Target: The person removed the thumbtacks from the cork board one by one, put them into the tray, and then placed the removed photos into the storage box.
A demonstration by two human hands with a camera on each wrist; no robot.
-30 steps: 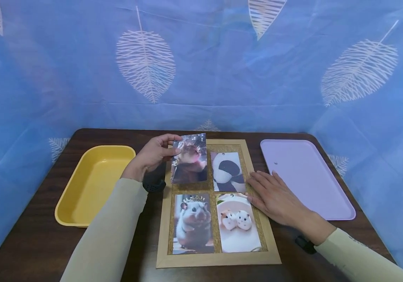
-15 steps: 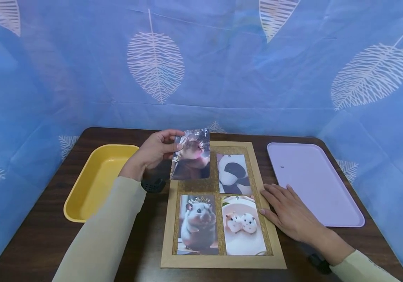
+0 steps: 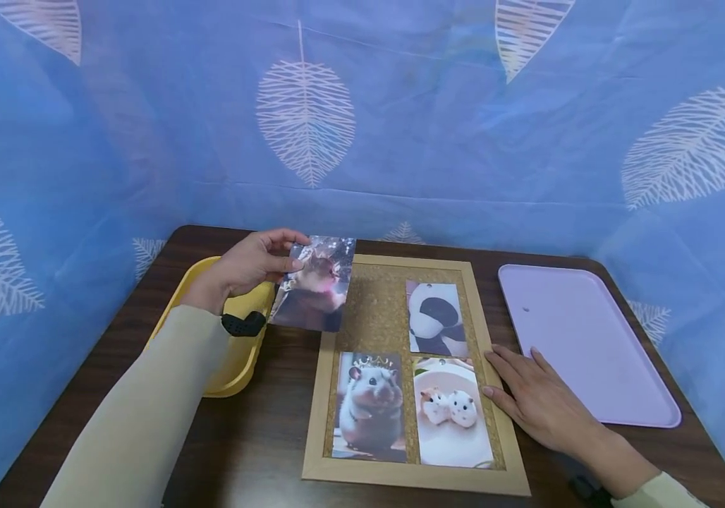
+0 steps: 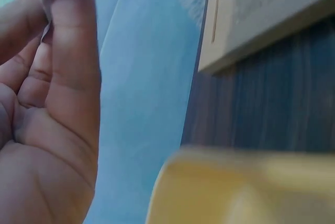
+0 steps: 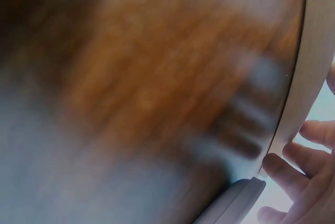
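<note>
photo: (image 3: 313, 293) pinched at its top-left corner by left hand (image 3: 242, 268), lifted, tilted, long axis leaning toward the person
lies: between yellow tray (image 3: 235, 367) and frame (image 3: 318, 395), over the table (image 3: 261, 437)
nearer tray: yellow, under left wrist
right hand: (image 3: 543, 406) flat, fingers straight, resting on frame's right edge

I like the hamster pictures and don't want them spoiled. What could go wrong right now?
The left hand pinches the hamster photo only at one top corner, in the air, so it might slip or bend. The right hand rests flat on the cork frame edge; a nudge might shift the frame and the three photos on it.
</note>
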